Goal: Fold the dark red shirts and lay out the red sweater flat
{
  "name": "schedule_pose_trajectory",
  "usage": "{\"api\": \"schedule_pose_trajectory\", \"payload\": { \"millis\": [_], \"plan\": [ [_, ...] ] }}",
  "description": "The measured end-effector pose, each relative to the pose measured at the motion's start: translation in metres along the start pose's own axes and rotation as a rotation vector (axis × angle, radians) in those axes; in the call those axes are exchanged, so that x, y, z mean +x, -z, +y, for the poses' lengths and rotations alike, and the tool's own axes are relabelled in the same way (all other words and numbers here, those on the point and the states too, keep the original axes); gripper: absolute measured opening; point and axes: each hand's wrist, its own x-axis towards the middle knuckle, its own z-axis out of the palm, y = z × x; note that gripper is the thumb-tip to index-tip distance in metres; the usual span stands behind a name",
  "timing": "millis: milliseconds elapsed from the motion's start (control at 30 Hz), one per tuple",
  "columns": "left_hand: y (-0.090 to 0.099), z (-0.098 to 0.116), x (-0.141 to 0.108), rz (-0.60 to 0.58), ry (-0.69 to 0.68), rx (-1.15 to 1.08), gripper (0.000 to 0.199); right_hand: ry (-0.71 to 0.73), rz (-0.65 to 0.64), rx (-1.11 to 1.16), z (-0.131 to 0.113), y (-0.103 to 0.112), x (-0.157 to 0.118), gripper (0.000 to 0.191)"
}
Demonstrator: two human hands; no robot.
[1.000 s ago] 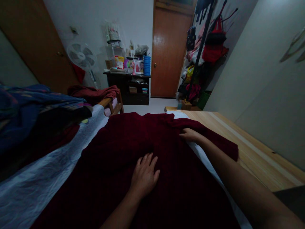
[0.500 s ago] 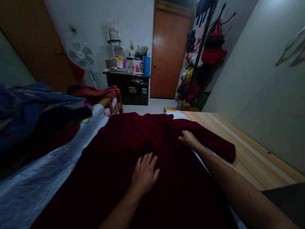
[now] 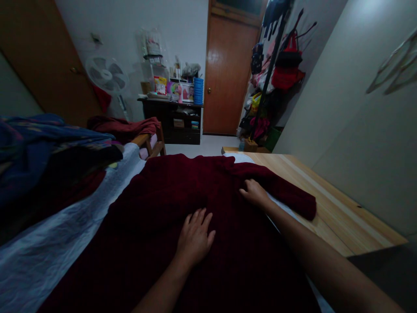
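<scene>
A dark red long-sleeved garment (image 3: 153,204) lies spread out in front of me, one sleeve (image 3: 293,198) stretched to the right over a wooden board. My left hand (image 3: 195,237) rests flat on the garment's middle, fingers spread. Higher up and to the right, my right hand (image 3: 256,193) has its fingers curled in at the garment, close to where the sleeve joins the body. The cloth between those fingers is mostly hidden. Whether the garment is a coat or a dress I cannot tell.
Under the garment is a pale sheet (image 3: 74,243), with a heap of blue and dark clothes (image 3: 48,148) on the left. The wooden board (image 3: 339,217) runs along the right wall. Beyond stand a fan (image 3: 107,76), a dark cabinet (image 3: 169,124) and a door (image 3: 228,74).
The view has shifted slightly, so everything sits a little further left. Both hands keep nearly the same places on the garment.
</scene>
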Motion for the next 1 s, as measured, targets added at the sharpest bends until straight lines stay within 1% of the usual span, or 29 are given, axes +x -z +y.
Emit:
{"api": "schedule_pose_trajectory", "payload": {
  "millis": [100, 167, 333, 400, 567, 700, 833, 1000],
  "plan": [
    [0.001, 0.001, 0.000, -0.001, -0.002, -0.003, 0.049, -0.035, -0.029, -0.017, -0.005, 0.001, 0.004, 0.041],
    [0.001, 0.001, 0.000, -0.008, -0.002, -0.004, 0.049, -0.056, -0.036, -0.039, -0.008, 0.001, 0.006, 0.043],
    [-0.001, 0.000, 0.001, -0.006, 0.003, -0.011, 0.049, -0.095, -0.002, -0.046, -0.015, -0.001, 0.005, 0.024],
    [-0.002, -0.001, 0.000, 0.002, 0.000, -0.019, 0.049, -0.095, 0.017, -0.029, -0.016, -0.001, 0.006, 0.021],
    [-0.001, -0.001, 0.000, 0.005, -0.004, -0.016, 0.049, -0.148, 0.035, 0.015, -0.003, 0.003, 0.011, 0.025],
    [-0.001, -0.001, -0.001, 0.007, -0.003, -0.017, 0.049, -0.231, 0.034, 0.025, 0.008, -0.002, 0.008, 0.031],
    [-0.002, -0.001, -0.001, -0.004, 0.003, -0.022, 0.050, -0.279, 0.019, 0.006, 0.010, -0.007, 0.002, 0.037],
    [-0.001, -0.001, -0.001, -0.014, 0.010, -0.028, 0.050, -0.303, 0.024, 0.000, 0.009, -0.007, 0.001, 0.040]
  ]
}}
